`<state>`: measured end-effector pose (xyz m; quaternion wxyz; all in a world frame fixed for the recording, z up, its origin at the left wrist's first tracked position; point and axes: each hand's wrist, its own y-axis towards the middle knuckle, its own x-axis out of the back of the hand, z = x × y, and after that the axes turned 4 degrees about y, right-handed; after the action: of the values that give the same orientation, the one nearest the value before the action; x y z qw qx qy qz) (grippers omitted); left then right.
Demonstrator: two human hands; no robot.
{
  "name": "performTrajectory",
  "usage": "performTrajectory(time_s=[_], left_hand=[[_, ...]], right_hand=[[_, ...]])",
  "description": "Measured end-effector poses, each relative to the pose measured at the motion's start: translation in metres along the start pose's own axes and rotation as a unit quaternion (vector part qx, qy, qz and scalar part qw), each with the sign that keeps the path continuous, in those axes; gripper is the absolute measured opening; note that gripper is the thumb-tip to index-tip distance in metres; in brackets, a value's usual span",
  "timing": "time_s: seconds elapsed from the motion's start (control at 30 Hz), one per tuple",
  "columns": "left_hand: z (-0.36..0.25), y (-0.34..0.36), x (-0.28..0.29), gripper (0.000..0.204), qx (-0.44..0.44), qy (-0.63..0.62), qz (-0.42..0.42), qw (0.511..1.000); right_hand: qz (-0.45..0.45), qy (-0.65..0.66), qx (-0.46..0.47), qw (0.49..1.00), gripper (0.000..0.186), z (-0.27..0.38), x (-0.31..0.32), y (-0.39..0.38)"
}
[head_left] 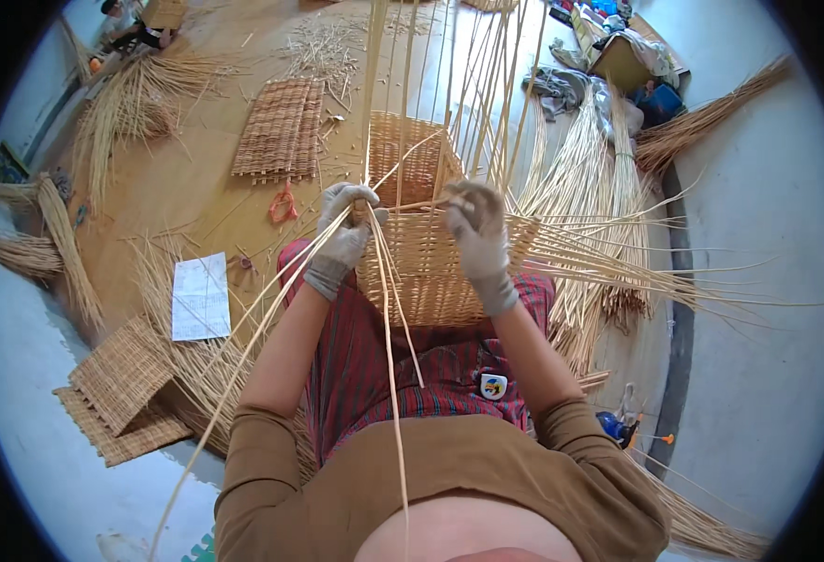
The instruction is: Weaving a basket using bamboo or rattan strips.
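A half-woven wicker basket [430, 272] rests on my lap, with tall upright stakes rising from its far and right sides. My left hand [344, 225], in a pale grey-cuffed glove, is closed at the basket's left rim corner around several wicker strands [388, 318]. Their long ends hang down over my lap and off to the lower left. At the right part of the near rim, my gloved right hand [479, 234] has its fingers curled in a pinch on a reddish-brown wicker strand [414, 205]. This strand runs along the rim between both hands; its end under the right fingers is hidden.
Woven panels lie at the far left [279, 129] and near left [126, 375]. A paper sheet [200, 296] lies over loose wicker. Bundles of wicker [585, 178] stand to the right by the wall; another heap [140, 103] is at far left. A person [121, 23] sits beyond it.
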<state>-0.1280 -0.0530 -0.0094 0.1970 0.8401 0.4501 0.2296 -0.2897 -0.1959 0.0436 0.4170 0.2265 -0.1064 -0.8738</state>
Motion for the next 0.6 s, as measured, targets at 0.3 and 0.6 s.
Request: performTrajectory(time_s=[0.3, 0.6], left_hand=[[-0.011, -0.004, -0.014, 0.045, 0.076, 0.015, -0.037, 0.996], [-0.007, -0.004, -0.032, 0.025, 0.05, -0.042, -0.136, 0.988]], right_hand=[[-0.052, -0.121, 0.014, 0.991, 0.033, 0.002, -0.011, -0.024], [0.134, -0.534, 0.307, 0.776, 0.06, 0.028, -0.058, 0.082]])
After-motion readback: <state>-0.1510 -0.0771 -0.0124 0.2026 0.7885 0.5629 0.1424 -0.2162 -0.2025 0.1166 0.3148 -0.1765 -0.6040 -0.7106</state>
